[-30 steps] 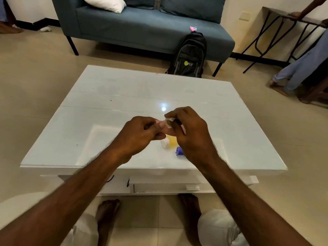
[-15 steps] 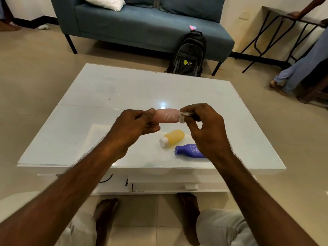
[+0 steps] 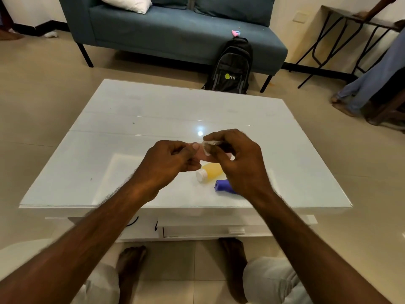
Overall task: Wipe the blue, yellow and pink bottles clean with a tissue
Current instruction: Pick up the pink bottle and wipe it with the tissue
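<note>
— What lay closest on the white bench (image 3: 122,172)?
— The blue bottle (image 3: 223,187) lay on its side, partly hidden by the right wrist. Just past it lay the yellow bottle (image 3: 210,171), white cap pointing left.
— And the hands?
— They were above those two. The left hand (image 3: 169,162) was closed on one end of the pink bottle (image 3: 205,155). The right hand (image 3: 235,160) pinched a small tissue (image 3: 208,145) against it.
— Farther back?
— A black backpack (image 3: 231,68) leaned on a blue sofa (image 3: 175,34).
</note>
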